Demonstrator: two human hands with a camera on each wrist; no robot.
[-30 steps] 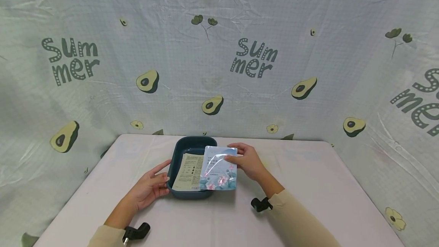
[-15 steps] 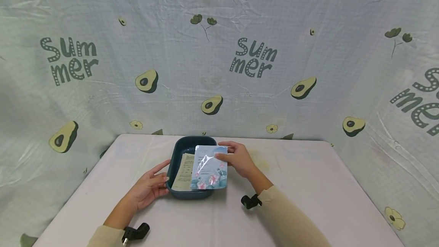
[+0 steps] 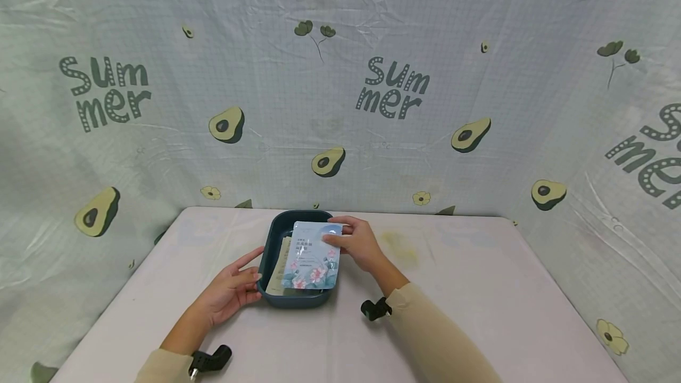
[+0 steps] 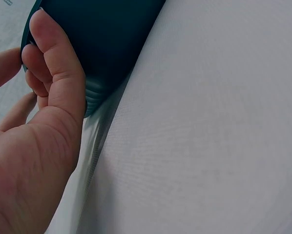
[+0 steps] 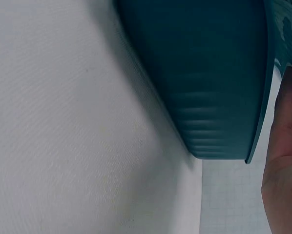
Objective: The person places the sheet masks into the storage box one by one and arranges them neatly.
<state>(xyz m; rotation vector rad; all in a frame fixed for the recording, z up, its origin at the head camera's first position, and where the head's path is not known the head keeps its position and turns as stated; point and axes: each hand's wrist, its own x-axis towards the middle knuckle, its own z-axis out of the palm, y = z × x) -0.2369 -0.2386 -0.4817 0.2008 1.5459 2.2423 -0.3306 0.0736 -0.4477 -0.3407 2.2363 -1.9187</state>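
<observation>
A dark teal plastic bin (image 3: 297, 302) stands on the table towards the back. My right hand (image 3: 360, 245) pinches a light-blue face mask packet (image 3: 314, 256) with pink flowers by its upper right side, thumb on the printed front. The packet hangs over the bin, covering much of its inside. Underneath shows part of a cream packet (image 3: 278, 279) with printed text, lying in the bin. At the bin's left side my left hand (image 3: 231, 291) touches the wall and rim with loosely extended fingers; its fingertips (image 4: 44, 27) show against the teal wall in the left wrist view.
A pale pinkish cloth covers the table (image 3: 452, 312). Behind it hangs a white curtain (image 3: 266, 46) printed with avocados and lettering. Each wrist wears a small black camera (image 3: 213, 359).
My right hand has moved left with the face mask packet, from the bin's right rim to over its middle, hiding more of the cream packet. My left hand and the bin have stayed put.
</observation>
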